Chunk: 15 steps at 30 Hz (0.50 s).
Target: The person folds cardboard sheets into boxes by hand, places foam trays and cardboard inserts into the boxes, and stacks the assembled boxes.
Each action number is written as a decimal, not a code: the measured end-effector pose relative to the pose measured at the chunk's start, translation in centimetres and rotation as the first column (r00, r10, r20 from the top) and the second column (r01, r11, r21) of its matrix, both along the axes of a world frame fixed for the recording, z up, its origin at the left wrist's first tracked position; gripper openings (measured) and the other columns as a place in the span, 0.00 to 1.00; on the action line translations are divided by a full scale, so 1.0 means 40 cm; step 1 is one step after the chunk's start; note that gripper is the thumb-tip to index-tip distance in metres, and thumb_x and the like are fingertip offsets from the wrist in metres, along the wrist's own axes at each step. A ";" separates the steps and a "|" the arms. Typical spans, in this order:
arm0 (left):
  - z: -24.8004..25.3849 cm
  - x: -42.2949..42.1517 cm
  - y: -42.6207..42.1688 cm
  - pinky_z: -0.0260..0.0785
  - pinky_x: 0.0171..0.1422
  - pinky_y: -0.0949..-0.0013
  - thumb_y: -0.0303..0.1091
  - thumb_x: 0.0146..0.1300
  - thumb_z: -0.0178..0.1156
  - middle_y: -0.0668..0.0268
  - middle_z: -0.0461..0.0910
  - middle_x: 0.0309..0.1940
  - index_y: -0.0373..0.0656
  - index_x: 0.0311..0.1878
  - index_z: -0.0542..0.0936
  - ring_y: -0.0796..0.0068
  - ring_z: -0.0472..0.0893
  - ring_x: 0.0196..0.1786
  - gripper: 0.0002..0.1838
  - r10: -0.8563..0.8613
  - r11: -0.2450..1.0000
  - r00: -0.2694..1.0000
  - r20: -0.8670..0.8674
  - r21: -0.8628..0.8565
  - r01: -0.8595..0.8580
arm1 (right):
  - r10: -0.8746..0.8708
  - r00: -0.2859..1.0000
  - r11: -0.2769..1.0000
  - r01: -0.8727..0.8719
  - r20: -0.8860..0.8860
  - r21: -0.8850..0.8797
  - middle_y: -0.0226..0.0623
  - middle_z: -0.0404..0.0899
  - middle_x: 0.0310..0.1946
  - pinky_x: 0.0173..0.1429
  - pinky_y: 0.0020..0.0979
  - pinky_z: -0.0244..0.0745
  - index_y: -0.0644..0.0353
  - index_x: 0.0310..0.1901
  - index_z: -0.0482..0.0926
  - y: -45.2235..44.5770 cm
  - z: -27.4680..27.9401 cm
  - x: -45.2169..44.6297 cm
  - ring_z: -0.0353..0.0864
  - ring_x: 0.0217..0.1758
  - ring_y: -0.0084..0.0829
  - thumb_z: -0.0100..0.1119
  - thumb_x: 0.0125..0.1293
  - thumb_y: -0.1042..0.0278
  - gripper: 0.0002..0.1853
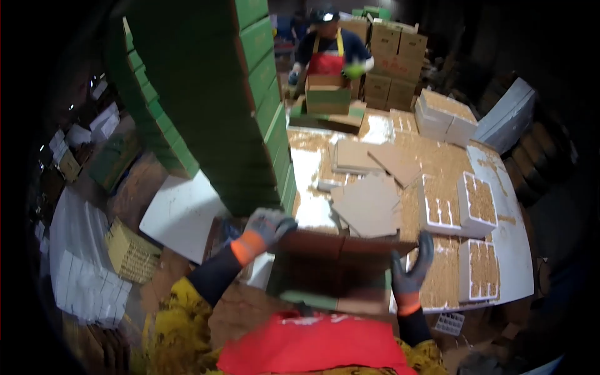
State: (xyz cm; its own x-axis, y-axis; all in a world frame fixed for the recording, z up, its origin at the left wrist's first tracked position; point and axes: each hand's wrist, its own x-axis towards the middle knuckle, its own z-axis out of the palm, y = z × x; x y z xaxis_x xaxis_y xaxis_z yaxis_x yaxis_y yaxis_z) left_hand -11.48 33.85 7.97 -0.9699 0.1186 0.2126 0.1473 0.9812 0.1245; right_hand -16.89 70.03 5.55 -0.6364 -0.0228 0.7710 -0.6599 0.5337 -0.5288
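Observation:
In front of my red apron is a brown cardboard box (337, 265) with green on its outside, its dark middle smeared by motion. At its far left corner is my left hand (269, 226), in a grey glove with an orange cuff, fingers stretched out to the right over the rim. My right hand (412, 267), gloved the same way, stands by the right rim with thumb and fingers wide apart. Whether either palm presses on the cardboard cannot be made out. Just beyond the box lie loose pieces of flat cardboard (369, 205).
A tall stack of green boxes (265, 100) rises close on my left. White foam trays (478, 194) with brown granular filling stand on the table (509, 250). Across it, a co-worker (331, 50) in a red apron stands behind a green box (328, 99). Cartons (397, 59) are piled behind.

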 end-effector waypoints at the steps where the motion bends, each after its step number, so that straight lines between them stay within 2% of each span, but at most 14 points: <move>1: -0.037 -0.032 -0.003 0.66 0.51 0.60 0.45 0.63 0.53 0.61 0.80 0.41 0.51 0.43 0.81 0.60 0.78 0.45 0.13 0.011 0.995 0.994 -0.112 -0.100 -0.022 | 0.021 1.000 0.968 -0.025 0.019 0.250 0.42 0.68 0.62 0.74 0.45 0.48 0.57 0.65 0.65 -0.025 0.043 0.002 0.59 0.69 0.46 0.66 0.56 0.63 0.34; 2: -0.013 -0.057 0.014 0.66 0.48 0.60 0.47 0.63 0.53 0.61 0.81 0.37 0.50 0.39 0.80 0.59 0.79 0.40 0.13 0.060 0.993 0.994 -0.092 -0.097 -0.068 | 0.043 0.998 0.876 -0.055 0.035 0.479 0.41 0.68 0.62 0.74 0.49 0.46 0.56 0.63 0.67 -0.052 0.079 -0.008 0.61 0.68 0.48 0.66 0.56 0.58 0.34; 3: -0.025 -0.092 0.018 0.67 0.45 0.60 0.49 0.64 0.53 0.62 0.82 0.31 0.50 0.35 0.80 0.57 0.80 0.35 0.14 0.168 0.984 0.978 -0.124 -0.035 -0.173 | 0.068 0.995 0.858 -0.096 0.072 0.505 0.39 0.69 0.60 0.74 0.50 0.46 0.54 0.62 0.69 -0.082 0.078 -0.026 0.61 0.67 0.48 0.66 0.55 0.56 0.32; 4: 0.019 -0.107 0.043 0.68 0.42 0.61 0.51 0.63 0.53 0.63 0.82 0.29 0.51 0.34 0.81 0.58 0.80 0.33 0.16 0.211 0.976 0.976 -0.058 -0.041 -0.213 | 0.093 0.991 0.839 -0.132 0.101 0.527 0.38 0.71 0.58 0.74 0.50 0.46 0.53 0.60 0.72 -0.104 0.070 -0.043 0.62 0.67 0.48 0.66 0.55 0.54 0.31; 6: 0.026 -0.122 0.074 0.69 0.40 0.61 0.53 0.62 0.55 0.63 0.82 0.29 0.51 0.35 0.82 0.58 0.81 0.33 0.17 0.195 0.980 0.970 -0.148 0.060 -0.188 | 0.139 0.987 0.873 -0.160 0.080 0.461 0.39 0.72 0.57 0.72 0.50 0.48 0.53 0.59 0.73 -0.125 0.075 -0.078 0.62 0.67 0.47 0.65 0.56 0.56 0.28; 9: -0.090 -0.134 0.075 0.70 0.41 0.63 0.54 0.60 0.56 0.64 0.83 0.29 0.51 0.36 0.83 0.59 0.81 0.32 0.18 0.268 0.952 0.939 -0.216 0.209 -0.223 | 0.162 0.985 0.888 -0.173 0.061 0.427 0.38 0.71 0.59 0.71 0.50 0.50 0.53 0.61 0.71 -0.140 0.057 -0.113 0.60 0.68 0.46 0.62 0.58 0.59 0.28; 10: -0.110 -0.134 0.074 0.69 0.51 0.62 0.53 0.59 0.59 0.64 0.83 0.37 0.49 0.42 0.82 0.62 0.81 0.40 0.18 0.246 0.949 0.969 -0.023 0.210 -0.236 | 0.166 0.982 0.887 -0.187 0.086 0.421 0.38 0.71 0.59 0.71 0.49 0.50 0.53 0.61 0.71 -0.148 0.033 -0.122 0.60 0.68 0.46 0.62 0.59 0.60 0.28; 11: -0.134 -0.120 0.072 0.66 0.58 0.60 0.51 0.59 0.60 0.63 0.81 0.43 0.48 0.47 0.80 0.60 0.78 0.47 0.20 0.177 0.970 0.953 -0.245 0.205 -0.128 | 0.172 0.979 0.888 -0.201 0.107 0.415 0.38 0.71 0.59 0.71 0.48 0.51 0.53 0.61 0.71 -0.159 -0.001 -0.133 0.60 0.69 0.46 0.62 0.59 0.61 0.28; 12: -0.150 -0.106 0.066 0.62 0.64 0.59 0.50 0.58 0.62 0.61 0.79 0.50 0.47 0.52 0.78 0.59 0.76 0.53 0.23 0.098 0.986 0.880 -0.465 0.168 -0.021 | 0.179 0.977 0.890 -0.211 0.117 0.404 0.38 0.71 0.59 0.72 0.46 0.51 0.53 0.61 0.70 -0.173 -0.018 -0.146 0.59 0.69 0.46 0.62 0.59 0.62 0.27; 13: -0.145 -0.092 0.058 0.53 0.70 0.54 0.49 0.57 0.64 0.57 0.72 0.58 0.45 0.60 0.72 0.54 0.68 0.61 0.30 0.179 0.974 0.886 -0.428 0.201 -0.100 | 0.214 0.960 0.899 -0.266 0.180 0.349 0.39 0.70 0.60 0.71 0.43 0.54 0.54 0.62 0.70 -0.189 -0.026 -0.141 0.59 0.69 0.46 0.61 0.60 0.63 0.27; 14: -0.127 -0.083 0.032 0.56 0.69 0.55 0.49 0.54 0.66 0.53 0.71 0.57 0.42 0.61 0.69 0.49 0.67 0.62 0.34 0.264 0.955 0.839 -0.475 0.254 -0.156 | 0.261 0.943 0.904 -0.314 0.206 0.290 0.40 0.69 0.61 0.70 0.43 0.57 0.54 0.62 0.70 -0.204 -0.057 -0.152 0.59 0.69 0.47 0.63 0.60 0.63 0.28; 15: -0.096 -0.068 0.000 0.55 0.70 0.56 0.47 0.53 0.67 0.52 0.70 0.58 0.39 0.63 0.67 0.50 0.67 0.63 0.37 0.378 0.909 0.818 -0.433 0.342 -0.239 | 0.328 0.916 0.890 -0.382 0.232 0.250 0.42 0.70 0.60 0.69 0.43 0.59 0.55 0.62 0.69 -0.218 -0.078 -0.169 0.61 0.68 0.48 0.63 0.60 0.63 0.28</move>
State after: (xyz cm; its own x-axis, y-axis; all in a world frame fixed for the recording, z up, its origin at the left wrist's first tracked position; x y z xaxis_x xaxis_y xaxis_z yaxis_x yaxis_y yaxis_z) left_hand -14.18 33.86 4.13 -0.7110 -0.2964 0.6376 -0.0493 0.9256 0.3753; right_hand -23.63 61.31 2.42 -0.6697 -0.4742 0.5715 -0.7426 0.4262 -0.5166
